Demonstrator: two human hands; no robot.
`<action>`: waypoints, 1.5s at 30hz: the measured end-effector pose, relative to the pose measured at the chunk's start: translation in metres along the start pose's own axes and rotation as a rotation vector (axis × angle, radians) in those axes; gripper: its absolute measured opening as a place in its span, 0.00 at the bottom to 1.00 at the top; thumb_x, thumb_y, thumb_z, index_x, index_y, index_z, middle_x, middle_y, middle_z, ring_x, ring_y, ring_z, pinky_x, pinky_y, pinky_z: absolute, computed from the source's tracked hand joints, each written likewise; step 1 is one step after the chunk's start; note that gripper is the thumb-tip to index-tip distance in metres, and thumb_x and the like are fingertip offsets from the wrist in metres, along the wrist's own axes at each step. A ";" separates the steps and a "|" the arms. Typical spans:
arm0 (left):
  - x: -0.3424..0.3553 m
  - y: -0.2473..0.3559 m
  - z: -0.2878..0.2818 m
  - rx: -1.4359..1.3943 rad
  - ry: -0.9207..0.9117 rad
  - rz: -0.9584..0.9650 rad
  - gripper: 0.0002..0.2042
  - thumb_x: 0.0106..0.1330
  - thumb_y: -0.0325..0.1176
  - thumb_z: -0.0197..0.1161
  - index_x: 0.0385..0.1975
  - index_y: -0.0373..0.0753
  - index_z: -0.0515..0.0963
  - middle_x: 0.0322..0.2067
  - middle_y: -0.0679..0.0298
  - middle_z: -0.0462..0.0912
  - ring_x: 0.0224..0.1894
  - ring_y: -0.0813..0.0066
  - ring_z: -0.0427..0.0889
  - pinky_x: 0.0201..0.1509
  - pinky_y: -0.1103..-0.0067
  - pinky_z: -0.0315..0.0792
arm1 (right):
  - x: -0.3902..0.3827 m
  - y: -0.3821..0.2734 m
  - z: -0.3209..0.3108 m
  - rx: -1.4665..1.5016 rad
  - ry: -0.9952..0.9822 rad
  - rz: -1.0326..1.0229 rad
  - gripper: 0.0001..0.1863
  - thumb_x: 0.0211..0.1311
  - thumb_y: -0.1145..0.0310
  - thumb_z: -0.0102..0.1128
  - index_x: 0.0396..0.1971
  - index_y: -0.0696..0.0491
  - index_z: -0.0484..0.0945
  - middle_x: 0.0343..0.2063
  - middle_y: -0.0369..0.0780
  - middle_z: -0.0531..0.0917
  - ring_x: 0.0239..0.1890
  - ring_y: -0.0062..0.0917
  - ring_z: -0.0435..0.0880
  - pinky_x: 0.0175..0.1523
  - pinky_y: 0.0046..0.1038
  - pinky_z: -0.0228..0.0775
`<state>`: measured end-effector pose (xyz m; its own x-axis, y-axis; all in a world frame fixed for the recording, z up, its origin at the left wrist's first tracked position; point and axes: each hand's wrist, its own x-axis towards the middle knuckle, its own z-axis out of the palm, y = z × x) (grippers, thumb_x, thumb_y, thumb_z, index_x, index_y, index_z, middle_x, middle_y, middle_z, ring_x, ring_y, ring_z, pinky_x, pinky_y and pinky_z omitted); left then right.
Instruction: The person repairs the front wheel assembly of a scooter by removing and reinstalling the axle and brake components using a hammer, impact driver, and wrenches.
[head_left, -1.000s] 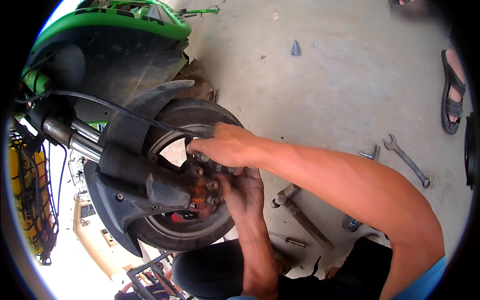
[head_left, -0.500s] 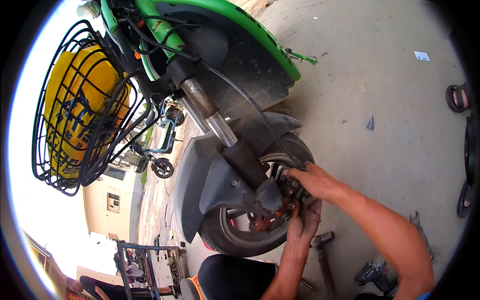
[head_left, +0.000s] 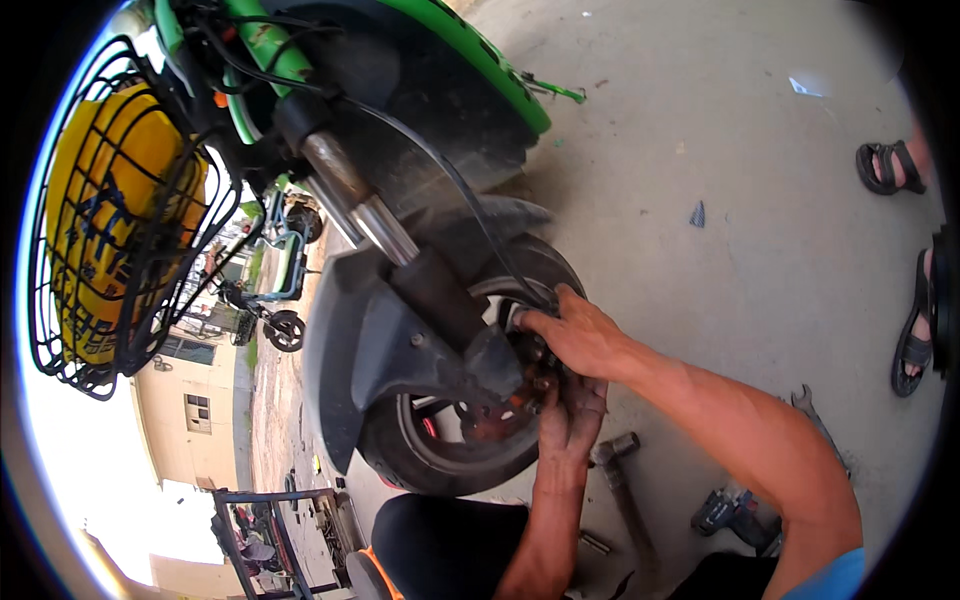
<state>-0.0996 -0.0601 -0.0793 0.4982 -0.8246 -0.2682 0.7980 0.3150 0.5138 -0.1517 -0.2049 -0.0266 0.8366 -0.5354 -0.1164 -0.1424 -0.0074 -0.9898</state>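
The front wheel [head_left: 470, 468] of a green scooter [head_left: 505, 95] stands in the middle, under a grey mudguard [head_left: 345, 340]. Both my hands are at its hub. Closed around a dark, dirty brake caliper [head_left: 536, 352], where a black hose [head_left: 455, 175] comes down, my right hand [head_left: 580, 335] grips from the far side. From below, my left hand [head_left: 570, 420] has its fingers curled against the same part, beside the rusty brake disc [head_left: 490, 422]. My fingers partly hide the caliper. Above it runs the fork leg [head_left: 440, 295].
A hammer [head_left: 622, 490], a cordless drill [head_left: 735, 515] and a wrench [head_left: 815, 415] lie on the concrete floor to the right. Someone's sandalled feet [head_left: 910, 350] stand at the right edge. A black wire basket [head_left: 125, 345] with a yellow bag [head_left: 120, 190] hangs at the left.
My view has shifted, so the scooter and floor things sit further left in the picture. Both hands stay on the caliper with little change of grip.
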 end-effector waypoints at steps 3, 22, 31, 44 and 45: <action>0.003 0.008 -0.017 -0.030 0.103 -0.001 0.28 0.63 0.35 0.70 0.63 0.41 0.70 0.62 0.65 0.74 0.64 0.68 0.72 0.72 0.67 0.63 | 0.009 -0.001 0.009 -0.126 -0.079 -0.021 0.23 0.71 0.48 0.44 0.54 0.42 0.81 0.53 0.57 0.72 0.59 0.53 0.75 0.61 0.45 0.68; 0.001 -0.002 0.013 -0.107 0.169 -0.082 0.16 0.59 0.33 0.73 0.45 0.43 0.76 0.35 0.74 0.77 0.38 0.78 0.73 0.58 0.71 0.69 | -0.001 0.008 -0.004 0.220 -0.105 0.094 0.21 0.69 0.48 0.48 0.54 0.39 0.80 0.48 0.56 0.73 0.52 0.54 0.77 0.57 0.43 0.71; 0.007 -0.003 0.005 -0.208 0.020 -0.144 0.26 0.64 0.33 0.69 0.62 0.40 0.71 0.62 0.62 0.74 0.67 0.65 0.70 0.71 0.61 0.62 | -0.008 0.004 -0.003 -0.202 -0.035 -0.143 0.19 0.68 0.56 0.52 0.54 0.44 0.80 0.50 0.57 0.73 0.53 0.55 0.80 0.54 0.46 0.76; 0.004 -0.006 0.001 -0.075 0.012 -0.092 0.26 0.64 0.36 0.70 0.61 0.41 0.71 0.61 0.63 0.74 0.66 0.64 0.70 0.73 0.61 0.61 | -0.011 0.003 -0.004 -0.103 0.011 -0.066 0.32 0.68 0.47 0.50 0.55 0.63 0.75 0.49 0.60 0.77 0.54 0.51 0.79 0.59 0.43 0.69; 0.004 -0.007 0.002 -0.050 -0.001 -0.098 0.27 0.62 0.36 0.71 0.61 0.40 0.70 0.62 0.62 0.74 0.67 0.63 0.69 0.74 0.60 0.59 | -0.011 0.001 -0.009 -0.176 -0.016 -0.098 0.33 0.68 0.46 0.50 0.54 0.64 0.75 0.49 0.60 0.77 0.53 0.50 0.79 0.58 0.43 0.69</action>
<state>-0.1042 -0.0663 -0.0818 0.4161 -0.8533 -0.3142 0.8591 0.2556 0.4434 -0.1656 -0.2064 -0.0258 0.8590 -0.5115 -0.0225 -0.1489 -0.2076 -0.9668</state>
